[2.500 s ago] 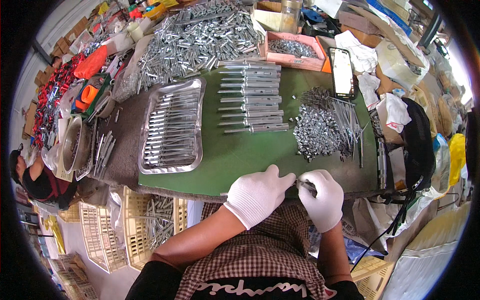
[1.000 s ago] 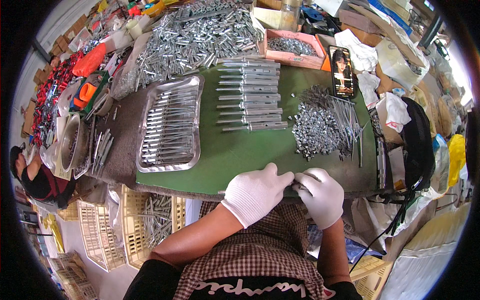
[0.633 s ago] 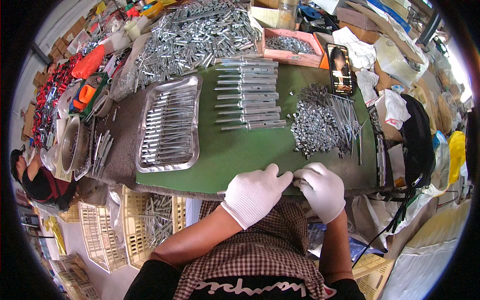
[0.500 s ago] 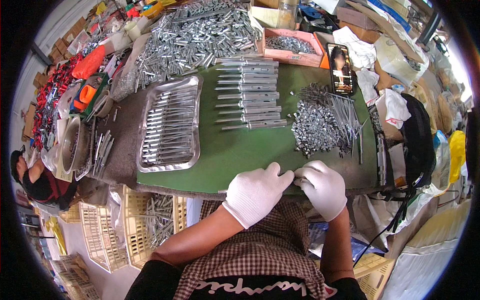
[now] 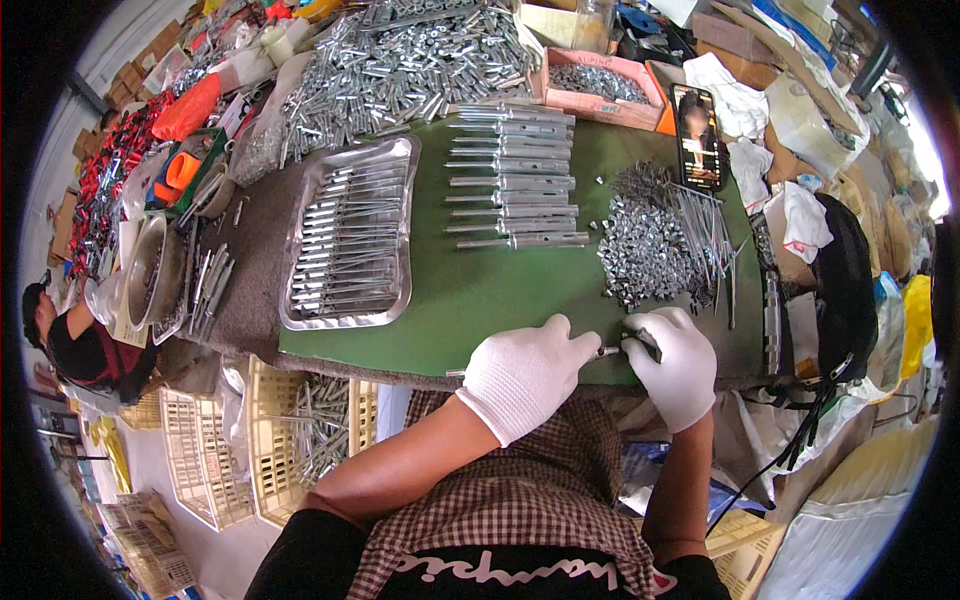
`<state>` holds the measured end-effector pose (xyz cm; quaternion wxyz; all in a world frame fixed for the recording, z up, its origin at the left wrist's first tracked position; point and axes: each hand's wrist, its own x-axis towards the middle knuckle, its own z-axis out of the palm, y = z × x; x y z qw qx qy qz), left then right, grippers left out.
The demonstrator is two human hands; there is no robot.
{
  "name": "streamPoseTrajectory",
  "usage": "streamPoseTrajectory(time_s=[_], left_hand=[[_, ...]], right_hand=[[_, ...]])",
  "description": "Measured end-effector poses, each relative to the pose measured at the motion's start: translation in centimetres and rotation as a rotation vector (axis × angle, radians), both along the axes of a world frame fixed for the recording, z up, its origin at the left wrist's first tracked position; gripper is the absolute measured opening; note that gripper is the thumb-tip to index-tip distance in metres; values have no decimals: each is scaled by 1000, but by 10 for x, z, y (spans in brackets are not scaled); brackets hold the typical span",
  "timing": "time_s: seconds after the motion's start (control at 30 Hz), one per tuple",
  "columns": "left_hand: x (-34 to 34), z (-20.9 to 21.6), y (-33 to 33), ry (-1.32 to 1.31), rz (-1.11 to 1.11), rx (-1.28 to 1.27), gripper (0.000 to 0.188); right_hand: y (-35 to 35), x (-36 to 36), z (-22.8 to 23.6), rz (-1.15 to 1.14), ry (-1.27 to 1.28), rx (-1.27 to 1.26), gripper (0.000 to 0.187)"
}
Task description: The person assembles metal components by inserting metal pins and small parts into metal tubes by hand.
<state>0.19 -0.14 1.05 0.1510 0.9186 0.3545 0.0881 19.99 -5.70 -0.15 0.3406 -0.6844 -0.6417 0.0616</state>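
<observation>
My left hand [image 5: 530,378] grips a rod [image 5: 608,351], my right hand [image 5: 677,368] curled, contents unclear, green mat [image 5: 450,300] ahead, crates [image 5: 270,430] below.

A lit phone [image 5: 697,140] stands near the far right corner of the tabletop [image 5: 440,290]. White cloth [image 5: 727,95] lies beside it.

Bright overall, white glare far right, edges strongly bowed

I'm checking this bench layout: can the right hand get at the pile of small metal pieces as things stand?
Probably yes: the pile of small metal pieces lies just beyond the right hand, with nothing standing between them on the green mat.
</observation>
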Motion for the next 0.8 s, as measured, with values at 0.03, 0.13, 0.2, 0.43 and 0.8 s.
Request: streamPoseTrajectory(time_s=[0.03, 0.13, 0.2, 0.43, 0.8], left_hand=[[-1, -1, -1, -16, -2, 18, 26], [-2, -2, -2, -32, -8, 42, 26], [-2, -2, -2, -30, -11, 44, 25], [-2, -3, -3, -23, -13, 49, 23], [-7, -9, -3, -100, -73, 143, 33]], right_hand=[[-1, 2, -1, 45, -37, -21, 16], [-2, 4, -5, 86, -88, -28, 18], [-3, 1, -8, 42, -50, -3, 17], [-9, -21, 3, 131, -6, -16, 16], [-6, -18, 0, 127, 142, -166, 14]])
